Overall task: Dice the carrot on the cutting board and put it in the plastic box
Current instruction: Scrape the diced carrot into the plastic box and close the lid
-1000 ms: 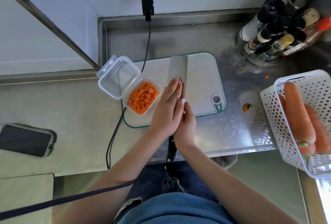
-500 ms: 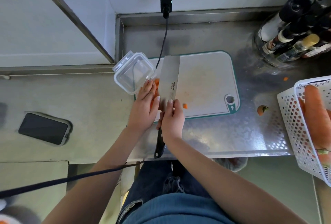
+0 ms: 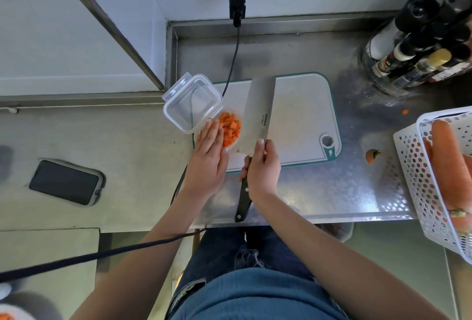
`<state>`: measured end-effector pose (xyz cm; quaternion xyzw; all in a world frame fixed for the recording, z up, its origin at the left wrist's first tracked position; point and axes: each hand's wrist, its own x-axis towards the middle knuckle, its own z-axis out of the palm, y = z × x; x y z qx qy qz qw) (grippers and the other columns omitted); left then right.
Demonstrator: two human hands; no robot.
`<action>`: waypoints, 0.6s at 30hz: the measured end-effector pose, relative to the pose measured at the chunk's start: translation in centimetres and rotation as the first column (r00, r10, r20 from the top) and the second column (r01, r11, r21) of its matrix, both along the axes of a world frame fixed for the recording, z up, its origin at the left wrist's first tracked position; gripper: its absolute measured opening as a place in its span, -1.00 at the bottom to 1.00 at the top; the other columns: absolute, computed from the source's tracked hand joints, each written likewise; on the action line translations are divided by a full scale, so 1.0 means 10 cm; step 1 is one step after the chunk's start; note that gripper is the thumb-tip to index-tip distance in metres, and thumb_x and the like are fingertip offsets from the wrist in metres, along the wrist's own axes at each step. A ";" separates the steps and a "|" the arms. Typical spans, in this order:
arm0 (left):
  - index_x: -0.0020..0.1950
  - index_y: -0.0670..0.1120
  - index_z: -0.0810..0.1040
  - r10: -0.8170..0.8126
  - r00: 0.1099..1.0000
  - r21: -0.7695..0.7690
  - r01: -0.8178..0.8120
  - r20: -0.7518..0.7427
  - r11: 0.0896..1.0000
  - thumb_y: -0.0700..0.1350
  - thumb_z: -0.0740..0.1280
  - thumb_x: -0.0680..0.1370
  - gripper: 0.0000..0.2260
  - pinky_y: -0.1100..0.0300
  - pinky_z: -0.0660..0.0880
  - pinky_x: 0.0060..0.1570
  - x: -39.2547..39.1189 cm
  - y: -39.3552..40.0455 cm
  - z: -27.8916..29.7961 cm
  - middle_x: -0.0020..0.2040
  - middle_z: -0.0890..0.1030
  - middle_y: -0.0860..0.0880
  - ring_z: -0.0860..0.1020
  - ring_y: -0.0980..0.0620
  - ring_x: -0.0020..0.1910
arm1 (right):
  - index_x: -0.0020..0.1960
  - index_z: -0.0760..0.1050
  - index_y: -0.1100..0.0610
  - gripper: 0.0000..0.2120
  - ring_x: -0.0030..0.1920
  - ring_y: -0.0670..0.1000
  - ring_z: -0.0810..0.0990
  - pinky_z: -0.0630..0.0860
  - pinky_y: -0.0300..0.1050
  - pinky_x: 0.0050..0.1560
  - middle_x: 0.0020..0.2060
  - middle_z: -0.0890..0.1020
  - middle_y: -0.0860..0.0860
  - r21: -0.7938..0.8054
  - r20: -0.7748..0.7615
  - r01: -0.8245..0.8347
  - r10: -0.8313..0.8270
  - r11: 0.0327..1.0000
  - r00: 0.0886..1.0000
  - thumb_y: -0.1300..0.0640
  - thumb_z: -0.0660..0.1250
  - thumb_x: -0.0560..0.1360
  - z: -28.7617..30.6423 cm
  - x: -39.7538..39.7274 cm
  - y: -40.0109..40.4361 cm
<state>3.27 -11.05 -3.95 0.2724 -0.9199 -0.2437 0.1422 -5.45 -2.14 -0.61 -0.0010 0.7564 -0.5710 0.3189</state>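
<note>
Bench (image 3: 319, 186): patterned, shiny metal. Box (image 3: 204, 105): clear glossy plastic. Cleaver (image 3: 258, 115): brushed steel blade, black handle. Board (image 3: 301, 120): matt plastic. Basket (image 3: 419, 179): perforated white plastic.

Both forearms are bare, with no sleeves showing above the hands. Below them the person wears a blue ribbed top (image 3: 255, 296) and dark blue jeans (image 3: 224, 250) with ripped, frayed patches.
</note>
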 end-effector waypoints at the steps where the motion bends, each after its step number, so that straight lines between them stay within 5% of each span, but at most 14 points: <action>1: 0.42 -0.32 0.27 0.009 1.000 0.000 -0.009 0.001 1.000 -0.03 -0.05 0.66 -0.54 -0.01 0.07 0.47 0.01 0.00 0.01 0.46 0.23 -0.21 0.10 -0.11 0.49 | -0.21 0.29 0.11 -0.70 -0.60 0.02 0.34 0.36 -0.17 -0.60 -0.48 0.41 0.06 0.018 -0.039 0.001 0.000 1.000 0.999 0.02 0.03 0.65 -0.01 -0.06 0.06; 8: 0.36 -0.29 0.39 -0.212 0.974 0.023 0.214 -0.081 0.977 -0.27 0.11 0.57 -0.63 0.16 0.21 0.40 -0.10 0.45 -0.02 0.38 0.40 -0.20 0.32 -0.07 0.38 | -0.19 0.28 0.20 -0.69 -0.65 0.00 0.37 0.41 -0.10 -0.58 -0.55 0.40 0.08 0.201 -0.215 0.117 -0.073 0.972 0.974 0.07 0.04 0.66 -0.18 -0.42 0.60; 13: 0.23 -0.27 0.53 -0.041 0.999 0.178 0.037 0.019 0.983 -0.39 0.36 0.45 -0.65 0.10 0.46 0.15 -0.40 0.47 -0.23 0.15 0.58 -0.20 0.57 -0.15 0.08 | -0.17 0.30 0.22 -0.69 -0.67 -0.06 0.37 0.34 -0.25 -0.64 -0.51 0.42 0.12 0.286 -0.180 0.098 -0.047 0.953 0.982 0.08 0.02 0.66 -0.29 -0.34 0.77; 18: 0.05 -0.21 0.65 0.021 1.000 0.212 -0.024 0.016 0.977 -0.33 0.41 0.42 -0.79 0.26 0.44 -0.02 -0.62 0.42 -0.21 0.00 0.59 -0.11 0.57 -0.02 -0.04 | -0.20 0.29 0.15 -0.69 -0.58 0.19 0.48 0.45 -0.03 -0.61 -0.46 0.46 0.24 0.278 -0.087 0.037 -0.014 0.960 0.996 0.02 0.03 0.65 -0.40 -0.15 0.67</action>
